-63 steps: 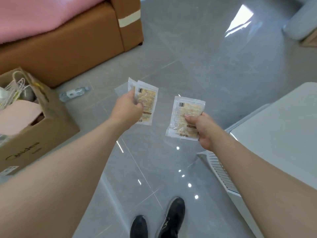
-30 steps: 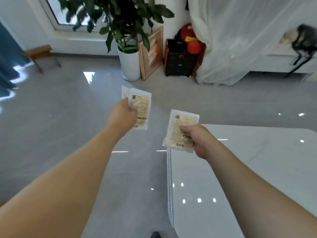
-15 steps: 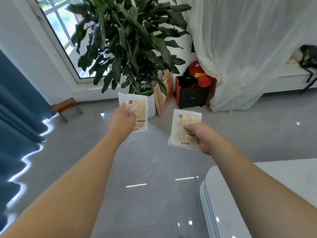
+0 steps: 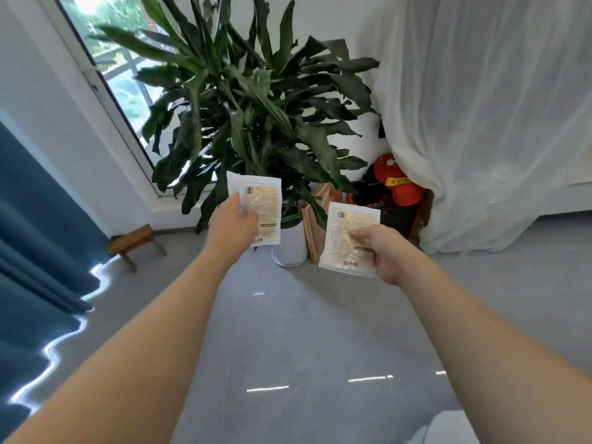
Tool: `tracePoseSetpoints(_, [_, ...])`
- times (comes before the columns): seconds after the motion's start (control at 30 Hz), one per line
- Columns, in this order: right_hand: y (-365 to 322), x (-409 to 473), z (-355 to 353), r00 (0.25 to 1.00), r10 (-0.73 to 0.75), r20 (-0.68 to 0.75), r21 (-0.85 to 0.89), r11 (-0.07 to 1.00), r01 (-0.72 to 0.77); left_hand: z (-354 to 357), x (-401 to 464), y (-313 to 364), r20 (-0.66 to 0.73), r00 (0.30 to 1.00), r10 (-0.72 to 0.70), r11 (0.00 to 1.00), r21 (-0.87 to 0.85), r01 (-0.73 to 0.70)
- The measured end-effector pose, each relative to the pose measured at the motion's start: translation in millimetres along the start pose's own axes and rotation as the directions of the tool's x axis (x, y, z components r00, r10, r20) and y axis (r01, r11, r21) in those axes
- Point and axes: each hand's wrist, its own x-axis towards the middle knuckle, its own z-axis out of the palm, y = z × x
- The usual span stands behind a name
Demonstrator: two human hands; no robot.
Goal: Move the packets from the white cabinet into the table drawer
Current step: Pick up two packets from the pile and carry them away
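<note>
Packets in transit, drawer out of sight

Packets carried chest-high over grey floor (image 4: 288, 331), before potted plant (image 4: 256, 100). Best kept flat and firmly pinched until the drawer appears. Left hand (image 4: 232, 227) pinching two overlapped packets (image 4: 264, 208); right hand (image 4: 386, 253) pinching single packet (image 4: 347, 233), thumb on its face.

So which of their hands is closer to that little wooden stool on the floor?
Left. The left hand, gripping packets, is up and to the right of the wooden stool. The right hand, pinching its own packet, is further right, beyond the plant pot.
</note>
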Motion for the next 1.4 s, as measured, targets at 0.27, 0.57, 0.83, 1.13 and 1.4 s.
tracePoseSetpoints(0.27, [-2,129,-68,0.988,0.062,-0.140,0.103,0.994,-0.048,149,122,-21,0.260,0.965,0.040,0.993,0.101,-0.068])
tracePoseSetpoints(0.57, [58,246,-228,0.910,0.172,-0.378,0.304,0.951,-0.053,379,182,-20,0.558,0.830,0.006,0.984,0.144,-0.104])
tracePoseSetpoints(0.83, [135,313,-345,0.838,0.280,-0.468,0.454,0.890,-0.044,554,193,-32,0.706,0.708,0.004,0.965,0.183,-0.187])
tracePoseSetpoints(1.13, [181,381,-427,0.733,0.398,-0.552,0.590,0.807,0.007,719,221,-45,0.844,0.537,-0.008,0.929,0.205,-0.308])
tracePoseSetpoints(1.4, [223,379,-519,0.585,0.515,-0.626,0.693,0.712,0.114,855,178,-20,0.947,0.308,0.088,0.885,0.068,-0.460])
